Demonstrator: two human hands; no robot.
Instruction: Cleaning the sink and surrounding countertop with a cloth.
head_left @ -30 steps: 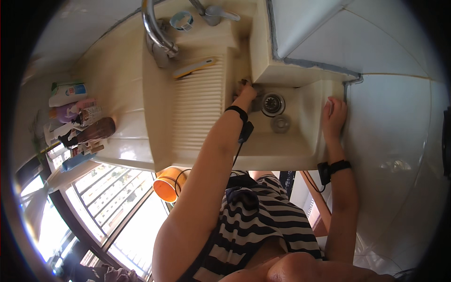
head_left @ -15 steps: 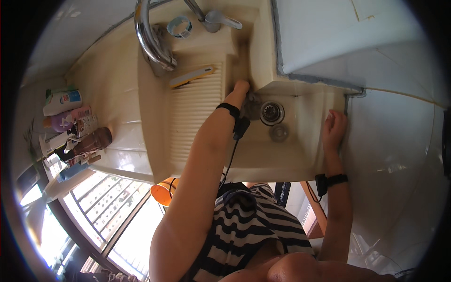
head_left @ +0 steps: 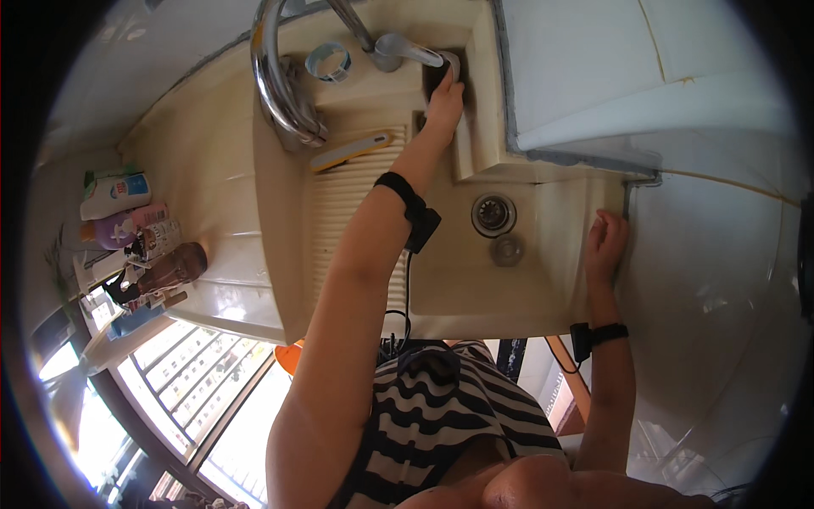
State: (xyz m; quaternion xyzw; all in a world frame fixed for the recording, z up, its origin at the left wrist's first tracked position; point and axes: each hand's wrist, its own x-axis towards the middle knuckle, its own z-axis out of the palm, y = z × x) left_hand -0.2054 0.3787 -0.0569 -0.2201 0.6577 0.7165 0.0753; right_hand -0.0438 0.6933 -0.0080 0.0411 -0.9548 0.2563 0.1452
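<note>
My left hand (head_left: 445,106) reaches to the back corner of a cream sink (head_left: 458,288). Its fingers close on a small greyish thing, mostly hidden by the hand, beside the tip of a tap's lever handle (head_left: 409,49). I cannot make out what that thing is. On the sink's right rim rests my right hand (head_left: 604,246), its fingers curled in with nothing visible in them. A metal drain (head_left: 493,215) lies in the basin, with a small round clear piece (head_left: 507,250) just in front of it.
A chrome spout (head_left: 275,85) arches over the ribbed washboard (head_left: 356,199), where a yellow-and-grey brush-like tool (head_left: 352,151) lies. A pale blue ring-shaped band (head_left: 328,63) sits on the back ledge. Several bottles (head_left: 140,229) stand at the left. Tiled wall (head_left: 704,280) borders the right.
My left hand has moved from the basin beside the drain to the back corner near the tap lever. The greyish thing beside the drain has gone from there. My right hand stays on the rim.
</note>
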